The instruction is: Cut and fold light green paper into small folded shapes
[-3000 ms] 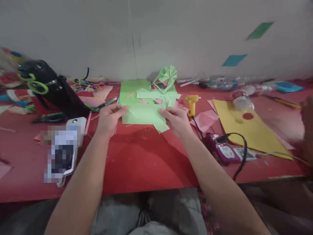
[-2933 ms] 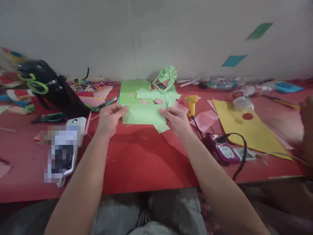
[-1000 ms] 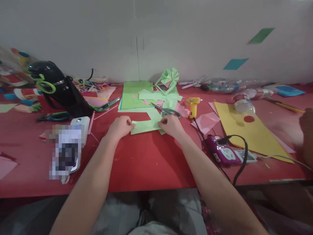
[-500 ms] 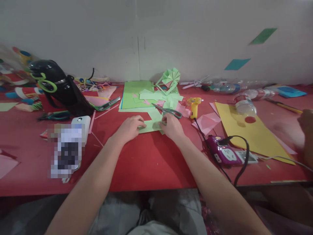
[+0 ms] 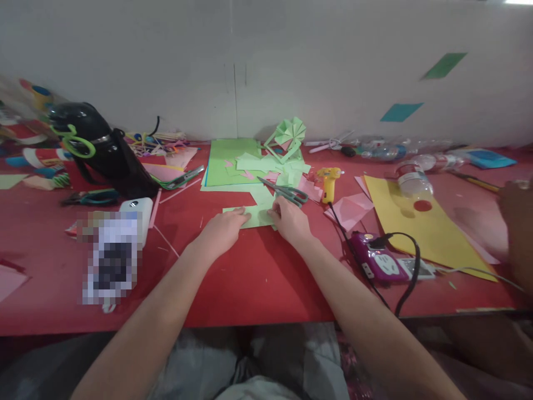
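My left hand (image 5: 222, 230) lies spread and flat, fingertips pressing the left end of a thin, creased strip of pale green paper (image 5: 255, 216), while my right hand (image 5: 290, 220) curls its fingers onto the right end; whether they nip that edge or only press it I cannot tell. The strip lies flat on the matte red table (image 5: 250, 278), just on my side of the metal scissors (image 5: 287, 193). Right of the scissors sits a stubby yellow plastic glue gun (image 5: 328, 182), and behind them lie angular green offcuts (image 5: 270, 164) and a pleated paper fan (image 5: 290, 132).
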A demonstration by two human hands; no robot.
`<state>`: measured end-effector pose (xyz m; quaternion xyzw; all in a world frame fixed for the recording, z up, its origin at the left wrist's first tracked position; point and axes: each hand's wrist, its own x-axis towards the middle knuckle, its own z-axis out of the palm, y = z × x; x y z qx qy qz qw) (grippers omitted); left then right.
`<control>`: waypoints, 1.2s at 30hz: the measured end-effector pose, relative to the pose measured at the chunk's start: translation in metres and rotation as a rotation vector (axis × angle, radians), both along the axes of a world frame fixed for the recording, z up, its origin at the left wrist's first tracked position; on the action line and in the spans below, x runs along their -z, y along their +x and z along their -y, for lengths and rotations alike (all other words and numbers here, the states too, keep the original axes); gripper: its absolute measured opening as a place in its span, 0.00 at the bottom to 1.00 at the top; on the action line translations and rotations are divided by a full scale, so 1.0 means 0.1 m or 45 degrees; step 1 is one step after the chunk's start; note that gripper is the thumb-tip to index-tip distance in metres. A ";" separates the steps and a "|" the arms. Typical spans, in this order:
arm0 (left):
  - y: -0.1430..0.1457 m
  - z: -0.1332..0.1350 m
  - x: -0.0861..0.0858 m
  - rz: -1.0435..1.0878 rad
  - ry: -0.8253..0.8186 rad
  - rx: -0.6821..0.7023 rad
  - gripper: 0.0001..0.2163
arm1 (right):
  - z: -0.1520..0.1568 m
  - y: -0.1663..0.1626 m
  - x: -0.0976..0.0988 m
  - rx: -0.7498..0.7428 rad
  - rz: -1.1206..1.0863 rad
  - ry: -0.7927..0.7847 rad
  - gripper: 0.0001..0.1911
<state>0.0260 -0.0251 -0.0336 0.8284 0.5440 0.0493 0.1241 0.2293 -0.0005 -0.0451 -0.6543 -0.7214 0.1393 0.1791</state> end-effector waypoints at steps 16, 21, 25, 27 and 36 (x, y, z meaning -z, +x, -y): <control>-0.03 0.12 0.07 0.032 0.009 0.010 0.30 | 0.49 -0.41 0.09 -0.653 0.193 0.211 0.31; -0.06 0.13 0.06 0.028 -0.048 -0.008 0.33 | 0.54 -0.26 0.11 -0.630 0.257 0.089 0.35; -0.08 0.12 0.04 0.045 -0.098 0.031 0.33 | 0.59 -0.05 0.06 -0.593 0.323 0.059 0.44; -0.08 0.12 0.03 0.047 -0.116 0.037 0.33 | 0.62 0.04 0.04 -0.562 0.376 0.065 0.46; -0.10 0.14 0.01 0.126 -0.129 -0.120 0.30 | 0.72 -0.26 -0.08 -0.645 0.344 0.172 0.37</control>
